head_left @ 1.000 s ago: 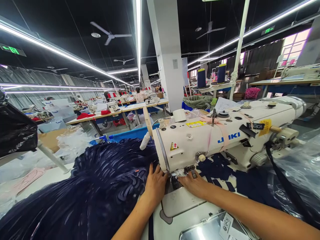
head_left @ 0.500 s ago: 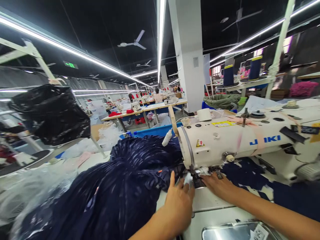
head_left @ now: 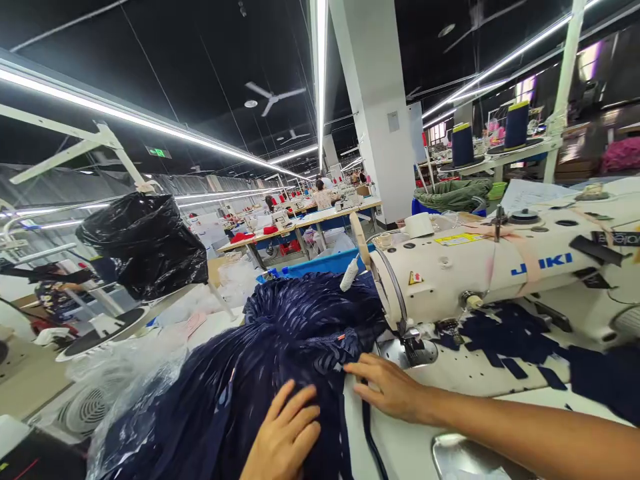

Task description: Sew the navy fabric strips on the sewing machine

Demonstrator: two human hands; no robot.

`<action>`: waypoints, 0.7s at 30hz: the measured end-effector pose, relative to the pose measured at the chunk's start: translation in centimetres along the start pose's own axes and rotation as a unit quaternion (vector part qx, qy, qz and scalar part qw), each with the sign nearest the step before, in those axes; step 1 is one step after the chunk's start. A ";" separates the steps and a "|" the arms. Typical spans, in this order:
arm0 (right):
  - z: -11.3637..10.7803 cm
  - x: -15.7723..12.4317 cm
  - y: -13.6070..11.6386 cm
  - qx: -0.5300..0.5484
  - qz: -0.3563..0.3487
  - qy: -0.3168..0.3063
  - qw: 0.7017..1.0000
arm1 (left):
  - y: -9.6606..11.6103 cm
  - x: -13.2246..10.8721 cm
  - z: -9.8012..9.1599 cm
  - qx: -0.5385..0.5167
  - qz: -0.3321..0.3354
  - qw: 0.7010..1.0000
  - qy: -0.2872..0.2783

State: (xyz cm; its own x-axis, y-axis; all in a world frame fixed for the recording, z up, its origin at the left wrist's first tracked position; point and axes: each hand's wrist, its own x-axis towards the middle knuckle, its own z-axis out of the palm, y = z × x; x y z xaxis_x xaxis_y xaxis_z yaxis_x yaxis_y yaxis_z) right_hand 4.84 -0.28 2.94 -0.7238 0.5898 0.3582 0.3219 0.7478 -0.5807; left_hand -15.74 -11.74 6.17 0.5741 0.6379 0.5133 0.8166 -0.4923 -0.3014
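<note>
just left of the sewing machine (head_left: 450, 267), a heap of navy cloth (head_left: 260, 373) is lying in deep, gathered folds. over the part of it nearest the person, the left hand (head_left: 284, 440) is holding its fingers apart, palm down; whether it is pressing on the cloth, i cannot tell. in front of the machine's needle plate (head_left: 393, 352), the right hand (head_left: 393, 390) is pointing leftward, its fingertips seeming to meet the cloth's right edge and its thumb standing a little off from the forefinger; whether it is pinching anything, i cannot tell. a dark strip (head_left: 369, 433) is running from under that hand toward the front of the machine.

for handling this well, i am judging that a flat, light left palm is best for steadying the heap against dragging, with the right fingertips smoothing the edge and guiding the strip clear of the folds.

the heap's long axis is slanting from the front left of the machine toward its head, the folds fanning out from a gathered spot left of that head. the strip is pointing from the needle plate toward the person.
</note>
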 end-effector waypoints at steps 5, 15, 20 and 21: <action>2.3 5.4 1.3 0.062 0.083 0.088 0.991 | 4.1 1.6 7.5 -0.156 0.063 0.979 -0.112; -0.1 7.6 4.3 0.071 0.158 0.101 0.980 | 2.8 10.6 8.9 -0.216 -0.040 0.961 -0.170; -2.3 1.0 2.7 0.064 0.130 0.040 0.989 | 3.5 8.0 9.2 -0.270 0.093 0.944 -0.164; -3.0 -0.6 2.4 0.050 0.117 0.019 0.992 | 3.9 7.5 8.9 -0.269 0.106 0.941 -0.174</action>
State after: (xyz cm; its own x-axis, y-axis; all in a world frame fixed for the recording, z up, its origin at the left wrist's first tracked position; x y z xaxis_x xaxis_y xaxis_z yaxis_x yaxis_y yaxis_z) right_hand 7.87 2.10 3.53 -0.6120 0.7561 0.2318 0.4149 0.5565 -0.7199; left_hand -7.70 -3.60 1.69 0.7827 0.6000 0.1656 0.5858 -0.8000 0.1302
